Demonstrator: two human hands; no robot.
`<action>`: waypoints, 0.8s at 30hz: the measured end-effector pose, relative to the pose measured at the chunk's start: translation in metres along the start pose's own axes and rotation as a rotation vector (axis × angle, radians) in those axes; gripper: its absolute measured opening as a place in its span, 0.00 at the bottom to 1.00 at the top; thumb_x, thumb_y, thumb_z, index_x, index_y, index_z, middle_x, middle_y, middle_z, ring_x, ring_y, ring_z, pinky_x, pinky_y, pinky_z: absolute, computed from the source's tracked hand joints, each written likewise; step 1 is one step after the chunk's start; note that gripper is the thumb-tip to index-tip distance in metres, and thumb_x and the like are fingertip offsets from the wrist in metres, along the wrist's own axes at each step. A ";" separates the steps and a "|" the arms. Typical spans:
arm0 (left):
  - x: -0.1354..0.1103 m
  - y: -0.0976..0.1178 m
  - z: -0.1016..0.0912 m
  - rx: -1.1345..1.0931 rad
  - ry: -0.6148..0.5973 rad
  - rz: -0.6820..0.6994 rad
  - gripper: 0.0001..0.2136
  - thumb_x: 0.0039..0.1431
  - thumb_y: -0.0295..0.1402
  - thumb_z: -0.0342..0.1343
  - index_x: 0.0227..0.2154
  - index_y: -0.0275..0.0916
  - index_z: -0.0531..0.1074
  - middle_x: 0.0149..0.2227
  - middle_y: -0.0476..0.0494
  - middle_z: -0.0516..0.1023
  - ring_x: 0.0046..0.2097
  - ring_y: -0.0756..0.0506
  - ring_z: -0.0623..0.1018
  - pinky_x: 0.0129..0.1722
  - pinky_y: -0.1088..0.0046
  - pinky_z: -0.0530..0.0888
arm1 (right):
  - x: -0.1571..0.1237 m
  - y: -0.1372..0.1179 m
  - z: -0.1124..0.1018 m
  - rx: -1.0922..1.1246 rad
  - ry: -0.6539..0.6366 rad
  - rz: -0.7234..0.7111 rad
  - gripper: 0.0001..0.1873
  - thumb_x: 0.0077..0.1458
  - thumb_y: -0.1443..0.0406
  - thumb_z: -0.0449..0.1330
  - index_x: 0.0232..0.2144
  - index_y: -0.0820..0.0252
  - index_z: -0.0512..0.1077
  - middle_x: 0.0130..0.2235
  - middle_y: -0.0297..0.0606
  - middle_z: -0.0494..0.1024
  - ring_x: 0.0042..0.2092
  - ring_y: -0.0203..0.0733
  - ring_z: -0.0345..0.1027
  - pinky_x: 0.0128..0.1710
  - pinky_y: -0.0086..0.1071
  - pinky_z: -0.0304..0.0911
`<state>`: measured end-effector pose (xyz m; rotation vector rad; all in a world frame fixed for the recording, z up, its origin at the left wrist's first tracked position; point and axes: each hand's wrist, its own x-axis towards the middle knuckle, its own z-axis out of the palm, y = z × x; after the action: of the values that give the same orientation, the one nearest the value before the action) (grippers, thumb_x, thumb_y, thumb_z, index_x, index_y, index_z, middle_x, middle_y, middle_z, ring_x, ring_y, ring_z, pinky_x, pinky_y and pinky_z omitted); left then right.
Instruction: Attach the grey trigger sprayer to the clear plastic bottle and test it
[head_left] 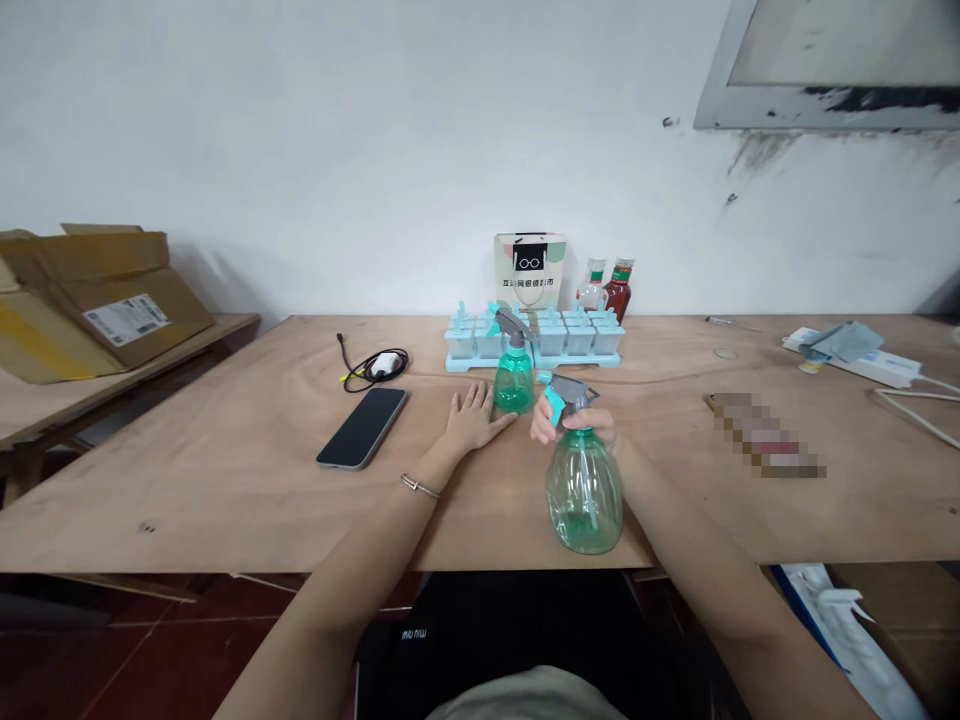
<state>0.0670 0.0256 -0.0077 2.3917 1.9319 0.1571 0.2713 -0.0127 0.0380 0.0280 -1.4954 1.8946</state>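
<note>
Right grip (579, 426) on sprayer (583, 495), left grip (474, 420) flat

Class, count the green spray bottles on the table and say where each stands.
2. The near spray bottle stands by the table front edge, the right hand around its neck. The far spray bottle stands beside the left hand, before the ice-lolly moulds.

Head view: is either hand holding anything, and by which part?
Right hand grips the near spray bottle at its neck. Left hand lies flat on the table, holding nothing.
</note>
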 end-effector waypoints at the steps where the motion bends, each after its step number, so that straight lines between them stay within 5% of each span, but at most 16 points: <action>1: 0.000 0.000 0.000 0.001 -0.003 -0.003 0.36 0.64 0.55 0.33 0.67 0.36 0.44 0.69 0.38 0.41 0.69 0.39 0.43 0.64 0.49 0.43 | 0.000 -0.001 0.001 -0.001 -0.023 -0.002 0.11 0.43 0.63 0.61 0.31 0.61 0.67 0.25 0.34 0.69 0.29 0.38 0.65 0.43 0.43 0.64; 7: -0.001 0.000 -0.001 0.011 -0.006 0.001 0.36 0.64 0.55 0.33 0.67 0.35 0.44 0.69 0.37 0.41 0.69 0.39 0.44 0.64 0.48 0.45 | -0.002 -0.004 0.005 -0.013 0.045 0.020 0.16 0.42 0.64 0.61 0.37 0.61 0.69 0.27 0.36 0.72 0.31 0.40 0.68 0.40 0.39 0.65; 24: -0.001 -0.001 0.001 -0.004 0.013 0.006 0.36 0.64 0.56 0.33 0.67 0.36 0.45 0.69 0.37 0.42 0.69 0.38 0.44 0.64 0.48 0.45 | 0.002 -0.003 0.000 -0.131 0.186 -0.022 0.11 0.44 0.61 0.62 0.31 0.58 0.67 0.28 0.35 0.71 0.37 0.43 0.69 0.40 0.39 0.64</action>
<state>0.0656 0.0250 -0.0087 2.4003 1.9277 0.1772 0.2714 -0.0113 0.0419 -0.1866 -1.4817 1.7271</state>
